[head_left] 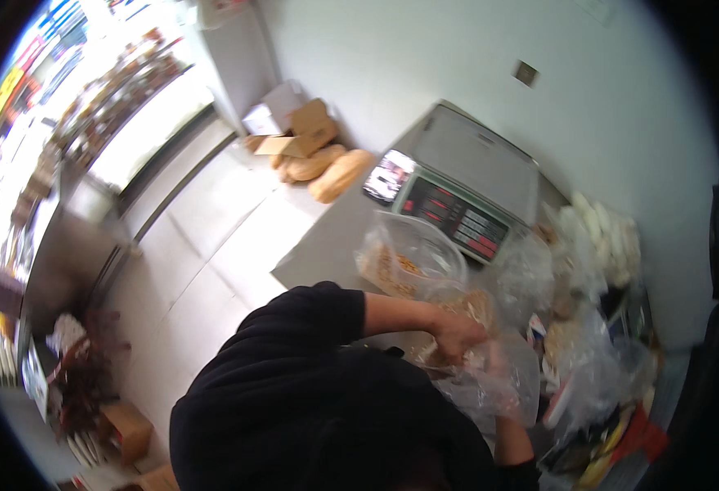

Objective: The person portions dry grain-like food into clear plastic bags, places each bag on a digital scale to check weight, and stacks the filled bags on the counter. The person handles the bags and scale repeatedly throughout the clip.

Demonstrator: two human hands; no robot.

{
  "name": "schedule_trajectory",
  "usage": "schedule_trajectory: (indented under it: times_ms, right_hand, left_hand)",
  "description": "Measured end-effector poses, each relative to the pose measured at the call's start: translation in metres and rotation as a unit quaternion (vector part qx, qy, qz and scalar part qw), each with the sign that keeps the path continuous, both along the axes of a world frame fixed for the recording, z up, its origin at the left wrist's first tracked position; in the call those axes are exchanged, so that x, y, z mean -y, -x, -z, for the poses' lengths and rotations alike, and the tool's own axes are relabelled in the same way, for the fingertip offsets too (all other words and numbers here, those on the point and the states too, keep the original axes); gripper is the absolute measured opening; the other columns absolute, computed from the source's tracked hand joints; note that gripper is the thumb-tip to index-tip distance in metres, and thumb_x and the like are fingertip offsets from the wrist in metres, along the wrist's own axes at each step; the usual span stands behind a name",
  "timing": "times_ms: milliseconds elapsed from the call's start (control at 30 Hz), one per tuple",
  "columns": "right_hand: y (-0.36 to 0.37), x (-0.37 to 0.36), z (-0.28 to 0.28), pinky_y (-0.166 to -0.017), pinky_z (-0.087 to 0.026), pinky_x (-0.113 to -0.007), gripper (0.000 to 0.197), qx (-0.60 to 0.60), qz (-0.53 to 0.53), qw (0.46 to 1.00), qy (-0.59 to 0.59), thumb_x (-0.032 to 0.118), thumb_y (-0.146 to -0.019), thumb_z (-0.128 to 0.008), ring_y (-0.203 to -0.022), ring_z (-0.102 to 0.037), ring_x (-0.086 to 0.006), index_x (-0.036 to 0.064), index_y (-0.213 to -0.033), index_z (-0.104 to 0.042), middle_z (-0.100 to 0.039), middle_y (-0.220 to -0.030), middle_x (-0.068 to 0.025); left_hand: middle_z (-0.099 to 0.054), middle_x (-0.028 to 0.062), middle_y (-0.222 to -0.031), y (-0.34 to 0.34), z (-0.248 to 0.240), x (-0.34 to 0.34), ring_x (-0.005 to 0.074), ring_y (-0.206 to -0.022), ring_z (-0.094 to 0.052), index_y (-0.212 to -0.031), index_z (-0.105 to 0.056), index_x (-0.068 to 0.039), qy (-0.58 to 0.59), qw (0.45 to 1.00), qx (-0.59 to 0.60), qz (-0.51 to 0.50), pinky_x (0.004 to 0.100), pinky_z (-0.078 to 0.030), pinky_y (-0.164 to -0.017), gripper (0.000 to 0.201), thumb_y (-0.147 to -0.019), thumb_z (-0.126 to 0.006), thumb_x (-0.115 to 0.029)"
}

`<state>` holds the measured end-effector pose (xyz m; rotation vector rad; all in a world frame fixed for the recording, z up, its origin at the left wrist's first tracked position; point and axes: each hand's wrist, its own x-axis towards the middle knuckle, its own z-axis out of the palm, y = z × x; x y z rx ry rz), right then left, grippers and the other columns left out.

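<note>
My left hand (458, 335), reaching from a black sleeve, bends down with its fingers curled at a clear bag of light-brown food (476, 306). What its fingers pinch is too blurred to make out. My right hand (503, 394) is seen through a crumpled clear plastic bag (520, 378) and appears to grip it; its fingers are partly hidden by the film. Just beyond my left forearm stands an open clear bag (437, 247) with small orange-brown pieces (407, 263) in it.
A grey scale (474, 164) with a dark key panel sits on the table (314, 250), a lit phone (390, 176) on its left corner. More plastic bags (601, 376) crowd the right. Cardboard boxes (314, 123) and large tan gourds (339, 176) lie by the wall.
</note>
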<state>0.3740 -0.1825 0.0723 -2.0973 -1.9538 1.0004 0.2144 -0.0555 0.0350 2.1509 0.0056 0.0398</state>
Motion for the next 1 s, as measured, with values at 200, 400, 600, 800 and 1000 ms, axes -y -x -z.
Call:
schedule_trajectory:
  times_ms: [200, 400, 600, 800, 1000]
  right_hand:
    - [-0.019, -0.003, 0.027, -0.094, -0.043, -0.041, 0.068, -0.02, -0.001, 1.0, 0.003, 0.031, -0.077, -0.071, -0.109, -0.053, -0.0314, 0.0043, -0.132, -0.041, -0.054, -0.119, -0.0181]
    - [-0.039, 0.01, 0.052, -0.097, -0.042, -0.038, 0.067, -0.176, 0.048, 0.975, -0.126, 0.021, -0.082, -0.067, -0.115, -0.051, -0.0257, 0.0046, -0.138, -0.036, -0.052, -0.124, -0.0162]
    - [-0.038, 0.005, 0.0, -0.085, -0.048, -0.04, 0.052, 0.095, -0.022, 0.969, -0.227, 0.028, -0.073, -0.069, -0.098, -0.059, -0.0326, 0.0062, -0.119, -0.055, -0.062, -0.108, -0.0156]
    - [-0.037, -0.007, -0.045, -0.092, -0.043, -0.041, 0.059, -0.061, 0.034, 0.99, -0.122, 0.04, -0.072, -0.07, -0.105, -0.056, -0.0327, 0.0065, -0.119, -0.056, -0.059, -0.112, -0.0168]
    - [-0.029, 0.007, -0.015, -0.094, -0.042, -0.041, 0.071, -0.008, -0.011, 0.987, -0.162, 0.047, -0.075, -0.071, -0.106, -0.055, -0.0308, 0.0048, -0.127, -0.049, -0.058, -0.114, -0.0157]
  left_hand:
    - [-0.057, 0.0249, -0.101, 0.006, 0.007, -0.004, 0.0394, -0.097, -0.055, -0.109, -0.053, 0.005, 0.018, 0.995, 0.1, 0.004, 0.0439, -0.044, -0.085, 0.06, -0.067, -0.075, -0.031]
    - [-0.057, 0.0224, -0.109, 0.001, -0.008, -0.01, 0.0351, -0.102, -0.055, -0.113, -0.052, 0.004, 0.018, 0.994, -0.109, -0.014, 0.0419, -0.044, -0.088, 0.063, -0.066, -0.075, -0.032]
    - [-0.056, 0.0213, -0.113, 0.003, -0.01, -0.011, 0.0327, -0.108, -0.054, -0.121, -0.051, 0.002, 0.064, 0.995, -0.074, -0.034, 0.0397, -0.043, -0.092, 0.07, -0.066, -0.075, -0.034]
    - [-0.059, 0.0221, -0.114, 0.0, -0.019, -0.024, 0.0293, -0.107, -0.057, -0.123, -0.05, 0.002, 0.092, 0.982, 0.009, -0.165, 0.0373, -0.045, -0.09, 0.068, -0.072, -0.073, -0.036]
    - [-0.057, 0.0186, -0.118, 0.0, -0.022, -0.019, 0.0265, -0.111, -0.054, -0.129, -0.046, 0.001, 0.257, 0.945, 0.021, -0.202, 0.0356, -0.043, -0.093, 0.072, -0.077, -0.072, -0.043]
